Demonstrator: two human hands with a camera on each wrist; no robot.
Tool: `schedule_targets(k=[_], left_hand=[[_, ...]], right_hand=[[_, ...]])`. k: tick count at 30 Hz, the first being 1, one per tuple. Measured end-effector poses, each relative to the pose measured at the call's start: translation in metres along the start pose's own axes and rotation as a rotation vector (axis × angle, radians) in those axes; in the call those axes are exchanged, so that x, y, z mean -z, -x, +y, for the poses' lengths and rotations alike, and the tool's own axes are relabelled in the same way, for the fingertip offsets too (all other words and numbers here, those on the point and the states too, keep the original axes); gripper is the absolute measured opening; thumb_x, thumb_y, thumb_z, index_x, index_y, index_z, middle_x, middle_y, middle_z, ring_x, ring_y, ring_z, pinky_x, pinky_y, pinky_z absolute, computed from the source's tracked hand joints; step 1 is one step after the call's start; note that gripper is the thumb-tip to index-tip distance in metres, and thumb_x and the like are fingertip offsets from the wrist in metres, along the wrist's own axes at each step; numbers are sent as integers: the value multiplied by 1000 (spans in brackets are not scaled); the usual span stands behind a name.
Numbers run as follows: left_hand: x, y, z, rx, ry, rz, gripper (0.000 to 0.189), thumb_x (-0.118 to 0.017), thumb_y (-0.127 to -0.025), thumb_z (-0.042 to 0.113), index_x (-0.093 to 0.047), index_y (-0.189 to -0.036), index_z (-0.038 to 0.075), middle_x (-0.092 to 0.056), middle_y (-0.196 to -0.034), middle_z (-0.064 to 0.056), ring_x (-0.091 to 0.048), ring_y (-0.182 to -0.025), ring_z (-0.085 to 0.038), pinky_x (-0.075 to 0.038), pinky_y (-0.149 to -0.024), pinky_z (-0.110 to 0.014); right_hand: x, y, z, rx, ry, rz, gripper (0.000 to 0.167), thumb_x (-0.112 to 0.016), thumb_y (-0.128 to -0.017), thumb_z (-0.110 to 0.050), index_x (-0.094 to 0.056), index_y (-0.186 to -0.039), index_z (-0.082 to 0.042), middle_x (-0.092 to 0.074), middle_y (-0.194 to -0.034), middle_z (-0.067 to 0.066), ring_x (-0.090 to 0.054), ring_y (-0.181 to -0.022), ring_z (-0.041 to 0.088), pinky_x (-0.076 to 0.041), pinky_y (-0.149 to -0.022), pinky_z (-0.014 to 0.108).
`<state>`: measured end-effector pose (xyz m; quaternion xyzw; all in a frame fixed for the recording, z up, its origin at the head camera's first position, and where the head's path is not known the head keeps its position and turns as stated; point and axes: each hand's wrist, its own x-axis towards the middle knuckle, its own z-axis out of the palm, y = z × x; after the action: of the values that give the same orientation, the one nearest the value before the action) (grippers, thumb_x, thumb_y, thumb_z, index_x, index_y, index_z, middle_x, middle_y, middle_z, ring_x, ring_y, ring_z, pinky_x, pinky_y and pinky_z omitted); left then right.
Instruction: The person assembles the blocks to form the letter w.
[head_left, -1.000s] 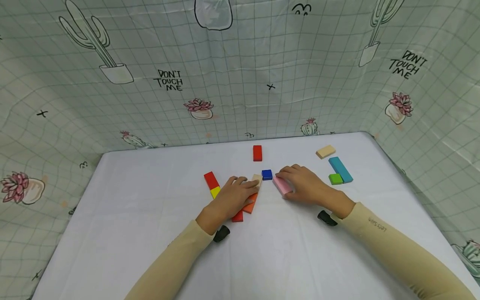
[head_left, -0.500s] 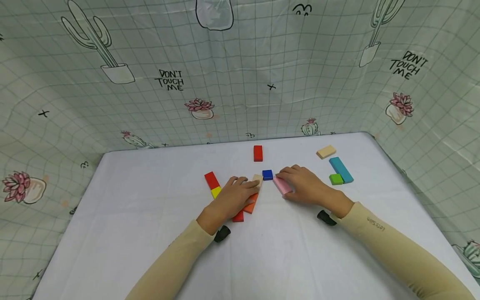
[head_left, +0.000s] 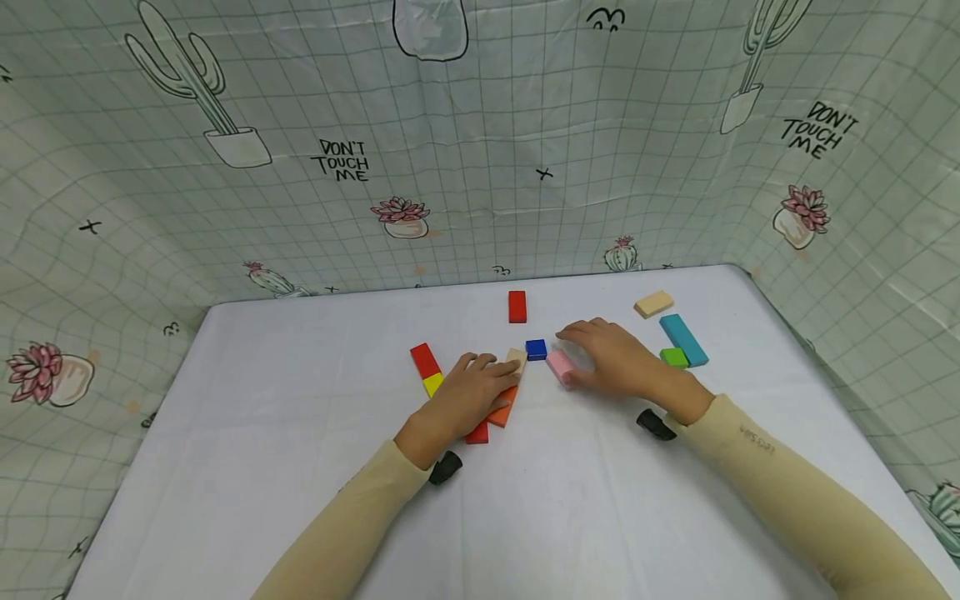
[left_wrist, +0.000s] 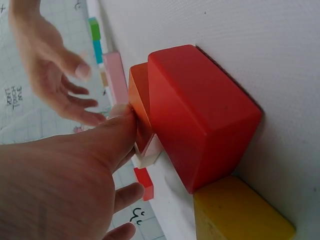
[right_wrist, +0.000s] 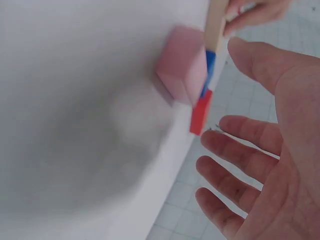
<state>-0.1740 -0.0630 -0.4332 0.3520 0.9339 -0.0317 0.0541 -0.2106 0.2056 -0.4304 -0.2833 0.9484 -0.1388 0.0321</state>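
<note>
My left hand [head_left: 468,396] lies over a line of blocks, thumb and forefinger pinching the orange block [head_left: 502,410]. A beige block [head_left: 516,358] touches its far end. Against the orange block stands a red block [left_wrist: 200,90], with a yellow block [left_wrist: 240,210] touching it; the hand partly covers these from above. My right hand [head_left: 611,362] is spread, its fingers apart and raised beside the pink block [head_left: 560,367]. In the right wrist view, a gap shows between the fingers and the pink block [right_wrist: 182,65]. A small blue block [head_left: 536,349] sits between the beige and pink blocks.
Another red block [head_left: 517,307] lies farther back. To the right are a beige block [head_left: 654,304], a long light-blue block [head_left: 684,340] and a green block [head_left: 674,357]. A red block [head_left: 425,360] lies left of the left hand. Patterned cloth [head_left: 465,167] hangs behind the table.
My right hand has let go of the pink block, opened its fingers and lifted slightly away. The left hand has stayed in place on the blocks.
</note>
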Motion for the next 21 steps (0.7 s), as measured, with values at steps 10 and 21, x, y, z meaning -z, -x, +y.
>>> schedule_targets(k=[10, 21], left_hand=[[0, -1, -1, -4, -12, 24, 46, -64, -107, 33, -61, -151, 22, -51, -162, 4, -50, -145, -25, -38, -121, -44], [0, 0, 0, -11, -15, 56, 44, -65, -106, 32, -64, -148, 21, -54, -159, 4, -52, -142, -24, -40, -119, -43]], right_hand=[[13, -31, 10, -20, 30, 47, 58, -80, -95, -26, -62, -143, 2, -61, -147, 22, -56, -133, 43, -47, -112, 58], [12, -60, 13, -34, 49, 33, 61, -80, -96, -25, -58, -146, 1, -57, -151, 22, -54, -136, 43, -44, -114, 60]])
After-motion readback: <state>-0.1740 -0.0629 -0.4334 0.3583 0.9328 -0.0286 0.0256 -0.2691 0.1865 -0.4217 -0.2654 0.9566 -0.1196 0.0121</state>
